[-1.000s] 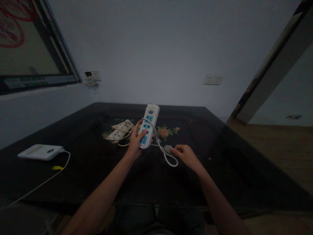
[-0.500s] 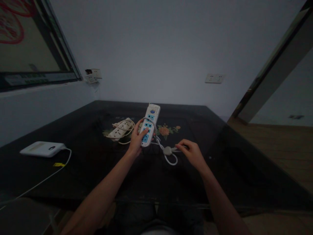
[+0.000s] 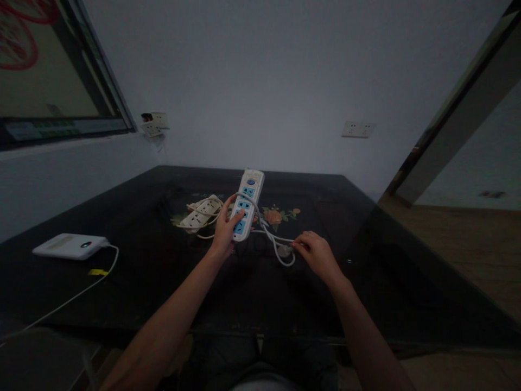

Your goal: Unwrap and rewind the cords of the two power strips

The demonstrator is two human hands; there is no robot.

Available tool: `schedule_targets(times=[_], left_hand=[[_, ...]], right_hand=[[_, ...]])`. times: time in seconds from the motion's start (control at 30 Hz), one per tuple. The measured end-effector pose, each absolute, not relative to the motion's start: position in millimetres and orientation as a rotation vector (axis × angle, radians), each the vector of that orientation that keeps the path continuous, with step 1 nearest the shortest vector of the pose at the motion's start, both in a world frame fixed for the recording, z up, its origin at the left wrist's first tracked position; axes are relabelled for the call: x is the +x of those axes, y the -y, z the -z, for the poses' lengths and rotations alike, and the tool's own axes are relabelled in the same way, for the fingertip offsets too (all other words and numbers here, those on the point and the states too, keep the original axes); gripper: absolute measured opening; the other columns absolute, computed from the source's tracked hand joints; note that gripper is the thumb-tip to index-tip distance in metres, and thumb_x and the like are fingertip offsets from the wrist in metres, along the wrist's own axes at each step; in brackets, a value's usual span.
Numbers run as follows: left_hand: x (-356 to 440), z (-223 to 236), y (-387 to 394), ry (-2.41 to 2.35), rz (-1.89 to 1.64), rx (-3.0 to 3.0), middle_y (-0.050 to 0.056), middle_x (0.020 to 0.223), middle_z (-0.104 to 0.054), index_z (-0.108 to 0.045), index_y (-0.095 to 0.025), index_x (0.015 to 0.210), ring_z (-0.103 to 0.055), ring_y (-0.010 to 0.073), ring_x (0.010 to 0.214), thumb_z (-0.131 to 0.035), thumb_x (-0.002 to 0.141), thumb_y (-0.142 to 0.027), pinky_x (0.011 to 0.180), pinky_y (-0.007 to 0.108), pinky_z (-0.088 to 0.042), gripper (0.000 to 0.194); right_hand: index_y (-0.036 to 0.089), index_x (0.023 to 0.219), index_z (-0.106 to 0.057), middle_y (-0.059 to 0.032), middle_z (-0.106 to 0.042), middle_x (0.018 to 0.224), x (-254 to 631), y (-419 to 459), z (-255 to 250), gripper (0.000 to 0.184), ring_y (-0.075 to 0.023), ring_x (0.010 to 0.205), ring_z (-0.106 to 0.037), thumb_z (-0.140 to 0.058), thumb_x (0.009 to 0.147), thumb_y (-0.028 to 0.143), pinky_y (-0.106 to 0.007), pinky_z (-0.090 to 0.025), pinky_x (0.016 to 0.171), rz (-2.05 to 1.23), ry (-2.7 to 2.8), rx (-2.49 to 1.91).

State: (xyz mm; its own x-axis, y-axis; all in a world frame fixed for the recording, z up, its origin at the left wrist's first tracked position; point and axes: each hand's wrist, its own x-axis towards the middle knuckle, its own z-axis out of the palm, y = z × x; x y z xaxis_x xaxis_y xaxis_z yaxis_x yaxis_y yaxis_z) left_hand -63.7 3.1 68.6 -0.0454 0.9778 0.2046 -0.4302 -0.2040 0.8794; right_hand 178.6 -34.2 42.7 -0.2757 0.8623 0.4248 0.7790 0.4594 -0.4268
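My left hand (image 3: pixel 225 228) is wrapped round the lower part of a white power strip (image 3: pixel 248 196) with blue sockets, its thumb on the face. The strip is tilted above the table, and its grey-white cord (image 3: pixel 271 236) runs across it and hangs in a loop to the right. My right hand (image 3: pixel 315 250) pinches the cord near the plug (image 3: pixel 284 250), which is partly hidden behind the fingers. Behind my left hand, a second, cream power strip (image 3: pixel 202 213) lies on the table with its own cord wound round it.
The black table (image 3: pixel 260 296) bears a printed flower pattern. A white power bank (image 3: pixel 71 246) with a cable (image 3: pixel 77 297) lies at the left, near a yellow tag (image 3: pixel 98 272). Wall sockets (image 3: pixel 358 129) sit on the back wall, and a window is at the left.
The plug has shifted right, closer to my right fingers, and a stretch of cord now runs straighter between my hands. The held power strip has moved slightly left and up in view.
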Motion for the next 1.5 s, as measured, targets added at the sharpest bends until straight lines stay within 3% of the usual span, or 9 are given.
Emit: schedule_targets(times=[0.43, 0.53, 0.63, 0.7, 0.8, 0.93, 1.2, 1.4, 1.5], left_hand=[[-62.0, -73.2, 3.8, -0.728, -1.534, 1.068, 0.011, 0.108, -0.066, -0.036, -0.028, 0.137, -0.07, 0.0228, 0.071, -0.072, 0.074, -0.029, 0.054, 0.03, -0.059, 0.072], [-62.2, -73.2, 4.0, -0.724, -1.547, 1.065, 0.01, 0.104, -0.067, -0.035, -0.027, 0.137, -0.07, 0.0231, 0.07, -0.072, 0.073, -0.029, 0.053, 0.029, -0.058, 0.074], [-61.6, -72.7, 3.6, -0.724, -1.548, 1.052, 0.01, 0.103, -0.068, -0.036, -0.027, 0.136, -0.07, 0.0234, 0.07, -0.073, 0.072, -0.029, 0.054, 0.03, -0.058, 0.074], [-61.1, -72.3, 3.4, -0.719, -1.545, 1.051, 0.01, 0.104, -0.067, -0.035, -0.028, 0.136, -0.07, 0.0234, 0.071, -0.073, 0.072, -0.029, 0.055, 0.03, -0.058, 0.075], [-60.6, -71.4, 3.0, -0.721, -1.552, 1.071, 0.009, 0.104, -0.068, -0.036, -0.027, 0.136, -0.07, 0.023, 0.07, -0.073, 0.072, -0.029, 0.055, 0.03, -0.058, 0.074], [-61.2, -69.7, 1.5, -0.712, -1.554, 1.094, 0.008, 0.097, -0.068, -0.037, -0.027, 0.135, -0.07, 0.0232, 0.069, -0.073, 0.072, -0.03, 0.054, 0.03, -0.058, 0.072], [-62.0, -66.9, -1.2, -0.764, -1.544, 1.064, 0.009, 0.101, -0.068, -0.038, -0.028, 0.135, -0.07, 0.0249, 0.07, -0.073, 0.071, -0.031, 0.052, 0.031, -0.058, 0.072], [-65.3, -65.1, -5.8, -0.755, -1.543, 1.086, 0.008, 0.096, -0.069, -0.039, -0.027, 0.133, -0.07, 0.0244, 0.068, -0.074, 0.071, -0.031, 0.052, 0.031, -0.058, 0.072], [-67.3, -65.2, -7.5, -0.758, -1.531, 1.074, 0.007, 0.093, -0.069, -0.038, -0.026, 0.133, -0.07, 0.0231, 0.065, -0.075, 0.07, -0.03, 0.053, 0.031, -0.058, 0.073]], right_hand=[[0.018, 0.085, -0.06, -0.0039, -0.064, 0.084, 155.0, 32.1, -31.5, 0.025, -0.017, 0.082, -0.054, -0.038, 0.096, 0.021, -0.029, -0.035, 0.075, -0.211, 2.232, -1.331], [0.021, 0.101, -0.061, -0.0042, -0.066, 0.094, 151.0, 35.9, -32.6, 0.02, -0.0177, 0.086, -0.054, -0.048, 0.093, 0.034, -0.03, -0.036, 0.077, -0.256, 2.27, -1.267], [0.024, 0.122, -0.056, -0.0078, -0.067, 0.104, 143.6, 39.7, -31.9, 0.056, -0.0242, 0.095, -0.051, -0.066, 0.076, 0.054, -0.037, -0.035, 0.084, -0.118, 2.381, -1.221], [0.024, 0.128, -0.053, -0.0094, -0.068, 0.1, 136.3, 42.1, -30.2, 0.067, -0.0275, 0.098, -0.05, -0.07, 0.071, 0.055, -0.043, -0.031, 0.092, 0.068, 2.459, -1.231], [0.022, 0.129, -0.053, -0.011, -0.067, 0.099, 124.1, 45.4, -27.6, 0.061, -0.0292, 0.1, -0.05, -0.069, 0.076, 0.046, -0.049, -0.026, 0.097, 0.276, 2.528, -1.267], [0.018, 0.131, -0.051, -0.0138, -0.066, 0.1, 115.4, 46.8, -28.0, 0.048, -0.0286, 0.097, -0.051, -0.059, 0.085, 0.027, -0.046, -0.031, 0.087, 0.331, 2.588, -1.281], [0.024, 0.131, -0.052, -0.0088, -0.06, 0.1, 133.9, 48.4, -40.4, 0.044, -0.0213, 0.093, -0.048, -0.044, 0.089, 0.013, -0.033, -0.034, 0.078, -0.003, 2.749, -1.064], [0.019, 0.136, -0.045, -0.0115, -0.057, 0.107, 134.3, 54.7, -38.7, 0.059, -0.0244, 0.097, -0.045, -0.045, 0.079, 0.005, -0.037, -0.037, 0.082, -0.064, 2.718, -1.007], [0.016, 0.12, -0.058, -0.0109, -0.06, 0.098, 133.8, 53.1, -36.4, 0.048, -0.0245, 0.095, -0.046, -0.043, 0.077, 0.0, -0.04, -0.038, 0.085, -0.094, 2.568, -1.062]])
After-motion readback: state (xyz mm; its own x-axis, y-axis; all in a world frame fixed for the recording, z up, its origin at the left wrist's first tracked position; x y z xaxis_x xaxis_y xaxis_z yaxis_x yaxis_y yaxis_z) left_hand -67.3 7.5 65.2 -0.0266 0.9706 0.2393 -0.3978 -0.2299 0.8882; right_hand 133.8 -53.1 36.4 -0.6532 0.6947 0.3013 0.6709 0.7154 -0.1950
